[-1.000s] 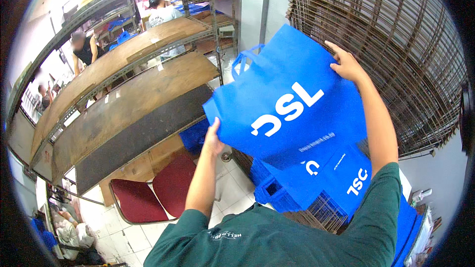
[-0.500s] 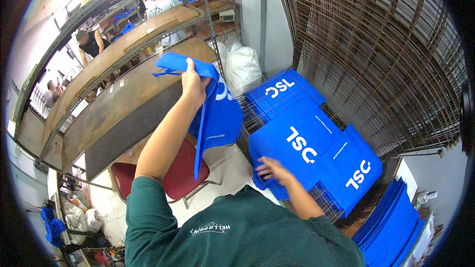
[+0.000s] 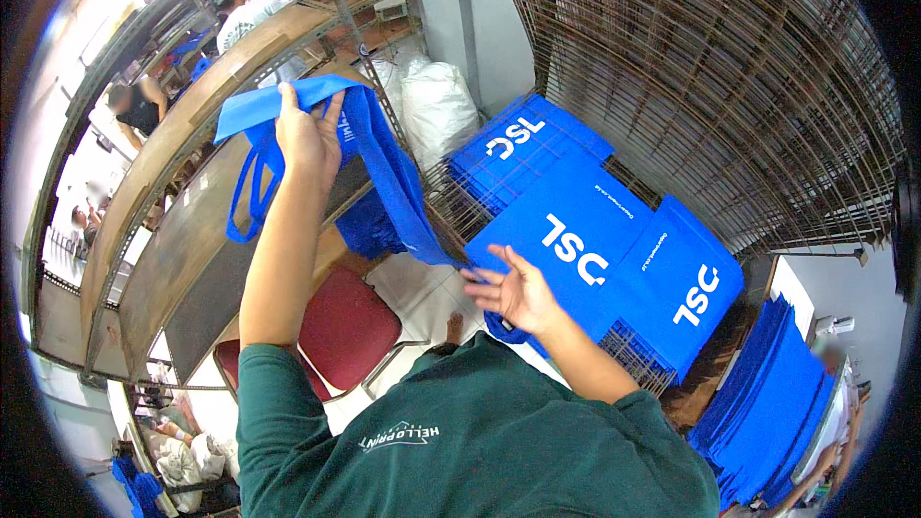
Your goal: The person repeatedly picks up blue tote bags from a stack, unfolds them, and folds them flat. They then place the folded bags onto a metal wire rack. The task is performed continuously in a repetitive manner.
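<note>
A blue fabric tote bag (image 3: 391, 177) hangs from my raised left hand (image 3: 309, 139), whose fingers pinch its upper part. The bag's loop handle (image 3: 251, 194) dangles to the left, and its body drapes down toward the right. My right hand (image 3: 518, 297) is open with fingers spread, beside the lower end of the held bag; whether it touches the fabric I cannot tell. Right of it, flat blue bags with white print lie on a wire rack: one in the middle (image 3: 576, 206), another at the right (image 3: 705, 259) and one farther back (image 3: 537, 125).
Tiered wire racks (image 3: 691, 58) rise at the upper right. A stack of blue fabric (image 3: 767, 403) stands lower right. Left are metal-framed shelves (image 3: 182, 221) and a red chair (image 3: 350, 326); white sacks (image 3: 436, 110) sit behind. Several people are beyond the shelves.
My left hand has moved left and slightly up, stretching the bag out toward the right. My right hand has risen from the rack's near edge, fingers now spread.
</note>
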`<action>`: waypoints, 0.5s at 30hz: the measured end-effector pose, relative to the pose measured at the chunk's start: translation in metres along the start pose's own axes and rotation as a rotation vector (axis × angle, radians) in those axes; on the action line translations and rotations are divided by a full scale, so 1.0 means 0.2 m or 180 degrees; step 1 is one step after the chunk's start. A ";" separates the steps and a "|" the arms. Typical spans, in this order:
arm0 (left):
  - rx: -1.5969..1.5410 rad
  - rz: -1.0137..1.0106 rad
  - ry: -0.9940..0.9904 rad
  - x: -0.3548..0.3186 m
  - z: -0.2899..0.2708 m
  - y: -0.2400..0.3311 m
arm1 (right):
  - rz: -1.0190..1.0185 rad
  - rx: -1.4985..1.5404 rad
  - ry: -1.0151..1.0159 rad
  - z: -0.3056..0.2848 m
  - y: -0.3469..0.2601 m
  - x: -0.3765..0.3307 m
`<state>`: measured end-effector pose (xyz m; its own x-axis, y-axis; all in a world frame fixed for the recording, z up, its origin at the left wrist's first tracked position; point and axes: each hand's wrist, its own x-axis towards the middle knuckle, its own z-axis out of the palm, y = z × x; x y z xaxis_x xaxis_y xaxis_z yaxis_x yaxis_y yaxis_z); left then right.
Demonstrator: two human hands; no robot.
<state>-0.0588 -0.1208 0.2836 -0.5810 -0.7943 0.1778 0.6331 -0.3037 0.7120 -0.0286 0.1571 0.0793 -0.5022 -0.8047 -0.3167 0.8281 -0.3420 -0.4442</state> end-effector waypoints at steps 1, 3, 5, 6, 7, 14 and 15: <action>0.0003 -0.0118 0.0009 0.06 -0.01 -0.03 | -0.0417 0.0116 0.0187 0.01 -0.05 0.03; 0.0007 -0.0386 0.0026 0.21 -0.01 -0.11 | -0.0836 0.0020 0.0252 -0.02 -0.18 0.11; -0.0092 -0.0606 0.0025 0.41 -0.04 -0.25 | -0.1119 -0.0181 0.0440 -0.02 -0.35 0.21; -0.0136 -0.0720 0.0017 0.50 -0.03 -0.32 | -0.1251 -0.0264 0.0538 -0.03 -0.43 0.27; -0.0206 -0.0844 0.0069 0.57 0.00 -0.39 | -0.1443 -0.0312 0.0677 -0.06 -0.50 0.34; -0.0086 -0.1689 -0.0475 1.06 0.34 -0.94 | -0.2826 -0.1571 0.2019 -0.18 -1.08 0.62; -0.0054 -0.1776 -0.0545 1.14 0.37 -1.02 | -0.3031 -0.1875 0.2154 -0.20 -1.16 0.64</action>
<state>-0.3582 -0.2016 0.2296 -0.9024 -0.4160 -0.1128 0.2150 -0.6612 0.7188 -0.2943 0.1530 0.1091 -0.9946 0.0942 0.0438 -0.0651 -0.2371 -0.9693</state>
